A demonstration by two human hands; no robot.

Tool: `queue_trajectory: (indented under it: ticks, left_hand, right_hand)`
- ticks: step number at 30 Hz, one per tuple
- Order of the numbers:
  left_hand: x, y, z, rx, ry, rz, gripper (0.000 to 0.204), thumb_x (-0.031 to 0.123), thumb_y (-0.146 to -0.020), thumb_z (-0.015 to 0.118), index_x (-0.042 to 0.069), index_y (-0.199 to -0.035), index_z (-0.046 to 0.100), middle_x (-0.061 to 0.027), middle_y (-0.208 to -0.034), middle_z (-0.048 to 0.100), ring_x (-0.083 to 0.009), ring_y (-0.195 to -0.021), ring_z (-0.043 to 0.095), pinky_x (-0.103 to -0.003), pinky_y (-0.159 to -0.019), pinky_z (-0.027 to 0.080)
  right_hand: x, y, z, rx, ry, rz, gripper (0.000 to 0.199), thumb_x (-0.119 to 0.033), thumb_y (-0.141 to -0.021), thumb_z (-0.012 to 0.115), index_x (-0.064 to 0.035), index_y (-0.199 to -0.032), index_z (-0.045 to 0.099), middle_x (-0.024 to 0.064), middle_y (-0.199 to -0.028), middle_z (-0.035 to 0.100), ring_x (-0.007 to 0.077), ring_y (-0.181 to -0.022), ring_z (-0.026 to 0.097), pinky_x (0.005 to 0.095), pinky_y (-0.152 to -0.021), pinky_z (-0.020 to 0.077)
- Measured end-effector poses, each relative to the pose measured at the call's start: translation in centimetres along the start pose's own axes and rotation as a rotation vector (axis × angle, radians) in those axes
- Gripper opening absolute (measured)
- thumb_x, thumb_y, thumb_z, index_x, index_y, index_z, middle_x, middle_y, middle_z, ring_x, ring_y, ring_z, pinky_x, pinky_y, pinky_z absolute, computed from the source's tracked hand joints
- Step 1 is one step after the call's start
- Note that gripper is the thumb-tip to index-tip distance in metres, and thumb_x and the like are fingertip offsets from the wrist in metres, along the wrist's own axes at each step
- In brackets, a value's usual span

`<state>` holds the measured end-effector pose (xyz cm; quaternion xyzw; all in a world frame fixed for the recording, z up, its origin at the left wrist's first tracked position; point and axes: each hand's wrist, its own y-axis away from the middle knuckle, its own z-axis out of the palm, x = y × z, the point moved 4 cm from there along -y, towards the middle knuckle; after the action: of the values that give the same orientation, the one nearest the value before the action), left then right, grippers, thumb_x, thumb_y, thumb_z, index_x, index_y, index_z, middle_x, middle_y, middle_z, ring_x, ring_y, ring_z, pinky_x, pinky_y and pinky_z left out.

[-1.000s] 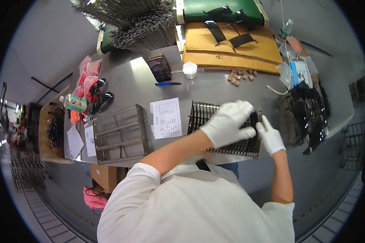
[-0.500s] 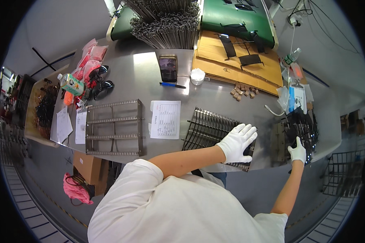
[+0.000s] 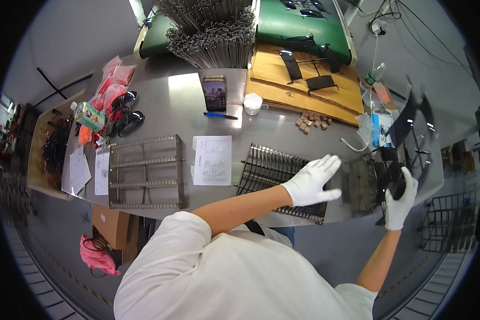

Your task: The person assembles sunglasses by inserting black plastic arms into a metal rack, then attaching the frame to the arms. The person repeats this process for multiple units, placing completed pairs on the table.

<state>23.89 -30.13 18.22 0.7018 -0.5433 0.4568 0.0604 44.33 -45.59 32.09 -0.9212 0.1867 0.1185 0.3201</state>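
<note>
My left hand [image 3: 313, 181], in a white glove, lies palm down with fingers stretched and thumb apart. It is over the right part of a metal rack [image 3: 274, 170] filled with rows of dark strips; whether it touches them I cannot tell. On the right, my gloved right hand [image 3: 401, 201] has its thumb and fingers around the lower part of a wire hanger with curved black panels [image 3: 405, 120]. Those panels are raised and smeared by motion. The exact grip is partly hidden by dark pieces.
An unfilled metal frame [image 3: 145, 184] and a printed sheet [image 3: 212, 160] lie left of the rack. Behind are a phone [image 3: 214, 93], a blue pen [image 3: 220, 116], small brown blocks [image 3: 305, 121] and cardboard [image 3: 304, 101] with another panelled hanger. Bundled metal rods [image 3: 210, 42] stand at the back.
Black panels at the right have lifted and swung up with my right hand, whose fingers have turned upward. My left hand stays over the rack. The view has shifted slightly.
</note>
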Motion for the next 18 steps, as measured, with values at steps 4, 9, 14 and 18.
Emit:
queue_trajectory:
  ticks: [4,9,14,18]
  left_hand:
    - [1.1,-3.1,-2.5,-0.049,1.179,-0.151,0.1,0.025,-0.095,0.071,0.013,-0.165,0.001,-0.0229,-0.163,0.032,-0.0326,-0.146,0.043,-0.044,-0.119,0.037]
    - [0.1,-4.7,-5.4,0.123,1.378,0.102,0.091,0.004,-0.084,0.073,0.018,-0.157,0.021,-0.0117,-0.145,0.053,-0.0254,-0.132,0.056,-0.042,-0.111,0.046]
    - [6.7,-4.5,-9.0,0.457,0.786,0.158,0.083,-0.005,-0.07,0.073,0.009,-0.146,0.042,-0.0129,-0.134,0.054,-0.0268,-0.119,0.059,-0.037,-0.102,0.049]
    - [11.5,-5.7,-7.0,0.275,-0.044,0.405,0.075,0.006,-0.066,0.075,0.008,-0.137,0.053,-0.0152,-0.126,0.053,-0.03,-0.113,0.059,-0.043,-0.093,0.053]
  right_hand:
    - [-8.2,2.8,0.4,-0.262,-0.304,-0.223,0.058,0.001,-0.064,0.078,-0.0172,-0.118,0.071,0.0074,-0.105,0.059,0.0288,-0.106,0.06,0.0419,-0.103,0.0453]
    - [-11.9,2.9,2.4,-0.167,0.064,-0.474,0.052,0.011,-0.071,0.067,-0.015,-0.116,0.07,0.0092,-0.112,0.059,0.0306,-0.109,0.061,0.0477,-0.108,0.0443]
    - [-7.6,6.1,6.9,-0.416,-1.139,0.577,0.096,-0.045,-0.092,0.072,-0.006,-0.164,0.023,0.011,-0.135,0.059,0.0203,-0.115,0.061,0.0362,-0.101,0.0481]
    - [-3.7,7.5,10.6,-0.363,-0.711,0.483,0.067,-0.039,-0.094,0.068,0.0011,-0.143,0.046,0.0173,-0.13,0.063,0.0289,-0.108,0.064,0.0396,-0.091,0.0516]
